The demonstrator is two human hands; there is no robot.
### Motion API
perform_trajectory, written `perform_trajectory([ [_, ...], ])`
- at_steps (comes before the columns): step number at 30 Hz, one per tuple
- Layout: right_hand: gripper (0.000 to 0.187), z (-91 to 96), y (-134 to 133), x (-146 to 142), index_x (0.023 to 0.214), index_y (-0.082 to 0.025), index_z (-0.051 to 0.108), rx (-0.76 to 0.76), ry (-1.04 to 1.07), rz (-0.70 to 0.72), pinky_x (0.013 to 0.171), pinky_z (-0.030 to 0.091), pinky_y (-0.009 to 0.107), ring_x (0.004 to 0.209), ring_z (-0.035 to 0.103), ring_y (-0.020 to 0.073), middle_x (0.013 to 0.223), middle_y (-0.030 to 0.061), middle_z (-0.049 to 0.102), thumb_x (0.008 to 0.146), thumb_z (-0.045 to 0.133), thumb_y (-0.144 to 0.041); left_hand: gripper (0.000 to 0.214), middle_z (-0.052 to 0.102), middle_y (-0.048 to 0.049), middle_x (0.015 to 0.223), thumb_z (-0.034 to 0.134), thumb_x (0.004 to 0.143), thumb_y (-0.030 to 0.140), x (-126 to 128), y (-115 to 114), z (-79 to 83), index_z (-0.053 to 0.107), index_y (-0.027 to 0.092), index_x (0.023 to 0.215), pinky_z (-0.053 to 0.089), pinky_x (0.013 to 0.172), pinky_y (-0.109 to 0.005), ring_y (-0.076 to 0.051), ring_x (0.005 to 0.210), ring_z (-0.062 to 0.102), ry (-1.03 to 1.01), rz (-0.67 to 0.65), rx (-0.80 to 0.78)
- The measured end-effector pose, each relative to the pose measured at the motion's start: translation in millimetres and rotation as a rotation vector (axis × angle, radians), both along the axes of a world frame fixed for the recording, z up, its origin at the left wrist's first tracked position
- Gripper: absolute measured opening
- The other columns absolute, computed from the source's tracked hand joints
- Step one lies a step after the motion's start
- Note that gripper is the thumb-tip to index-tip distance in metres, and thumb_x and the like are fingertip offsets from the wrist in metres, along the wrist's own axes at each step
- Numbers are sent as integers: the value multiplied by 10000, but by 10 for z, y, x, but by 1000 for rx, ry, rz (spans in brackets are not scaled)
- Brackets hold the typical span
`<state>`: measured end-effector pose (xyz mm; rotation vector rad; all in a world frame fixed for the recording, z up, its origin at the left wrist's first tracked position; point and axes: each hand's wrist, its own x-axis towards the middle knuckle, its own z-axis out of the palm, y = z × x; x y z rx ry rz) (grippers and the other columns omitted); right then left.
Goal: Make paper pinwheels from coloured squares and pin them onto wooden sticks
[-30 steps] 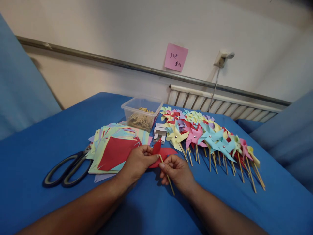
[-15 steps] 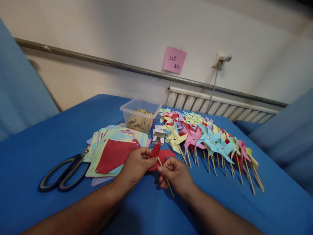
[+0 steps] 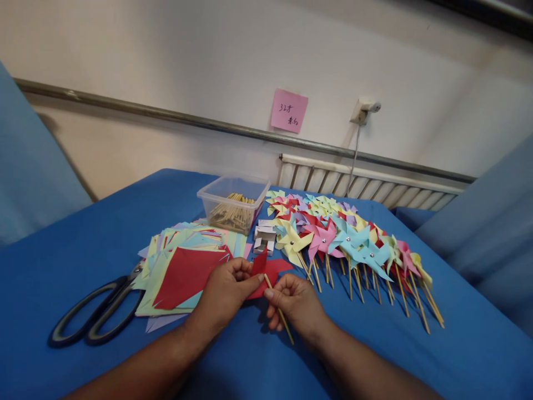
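My left hand (image 3: 225,291) pinches a red paper pinwheel (image 3: 268,270) just above the blue table cover (image 3: 83,244). My right hand (image 3: 295,303) is closed round a thin wooden stick (image 3: 280,314), whose top end meets the back of the red pinwheel. The stick slants down to the right below my fingers. A stack of cut coloured paper squares (image 3: 183,266), red on top, lies just left of my left hand. Rows of finished pinwheels on sticks (image 3: 345,244) lie to the right of my hands.
Black-handled scissors (image 3: 94,314) lie at the left of the paper stack. A clear plastic box of wooden sticks (image 3: 233,203) stands behind it, with small white boxes (image 3: 264,236) beside. A pink note (image 3: 288,111), a rail and a radiator line the wall.
Both hands keep their grip on the red pinwheel and the stick. The view has tilted up and to the right, so everything sits slightly lower and further left.
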<state>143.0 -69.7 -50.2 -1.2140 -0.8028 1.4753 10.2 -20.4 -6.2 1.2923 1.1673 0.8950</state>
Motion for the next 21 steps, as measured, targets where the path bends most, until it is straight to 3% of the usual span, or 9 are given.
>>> perform_trajectory([
  [16,545,-5,27,39,670,-175,452,-2,34,44,293,362,141,325,576,118,456,-14,639,555,770,-602,222,584,63,571,739,618,302,-3,13,-39,574,176,695,403,548,-216,-103,557,525,6,-46,50],
  [21,574,19,41,41,661,-178,454,-26,35,-8,287,356,144,316,558,111,448,-19,629,500,785,-619,233,601,43,616,739,625,314,13,-4,-48,579,173,719,432,580,-237,-124,601,562,-30,-45,45],
])
